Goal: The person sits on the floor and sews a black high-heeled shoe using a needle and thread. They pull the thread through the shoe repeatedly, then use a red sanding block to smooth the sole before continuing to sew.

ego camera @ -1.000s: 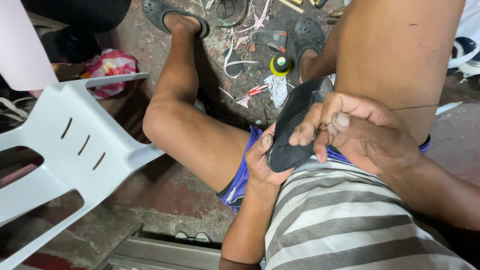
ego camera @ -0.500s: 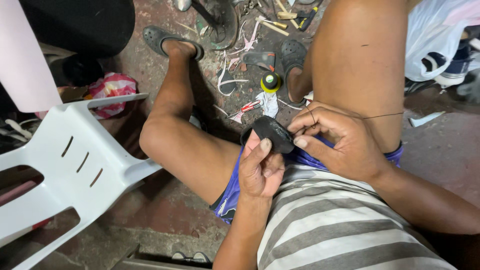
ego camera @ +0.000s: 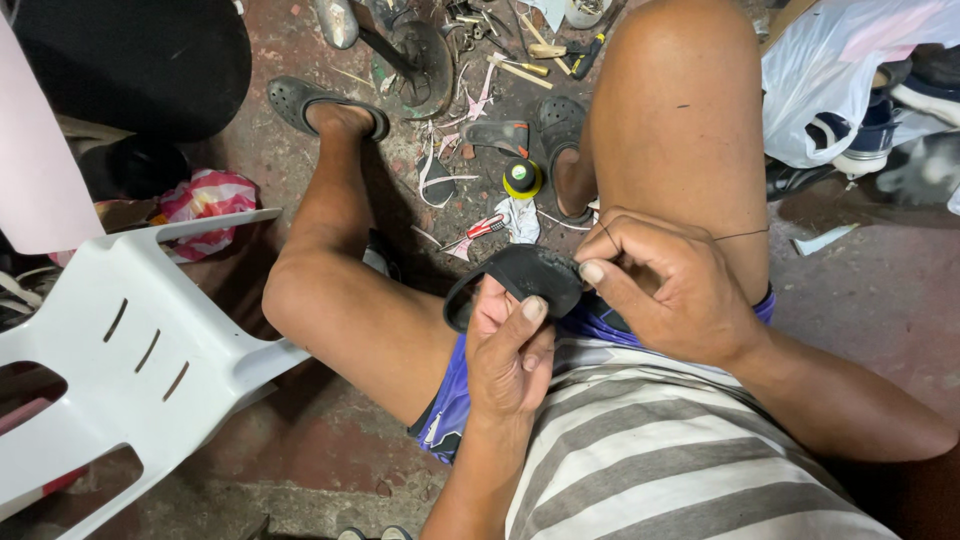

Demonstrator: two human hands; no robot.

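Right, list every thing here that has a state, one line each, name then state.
Black sole piece: held up over the lap, curved, gripped by both hands.
Left hand: closed on the sole piece, thumb on top.
Right hand: fingertips pinched at the sole piece's edge.
Thread: taut, running across the right thigh.
White plastic chair: tipped over on the floor.
Round container with yellow-green lid: upright, lid on.

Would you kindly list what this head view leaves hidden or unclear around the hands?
- Needle, if any: the right hand pinches too tightly to show one.
- Black sole piece: its underside and near end are covered by the left hand.
- Thread: too thin to trace past the thigh.
- Floor tools: small, cluttered.
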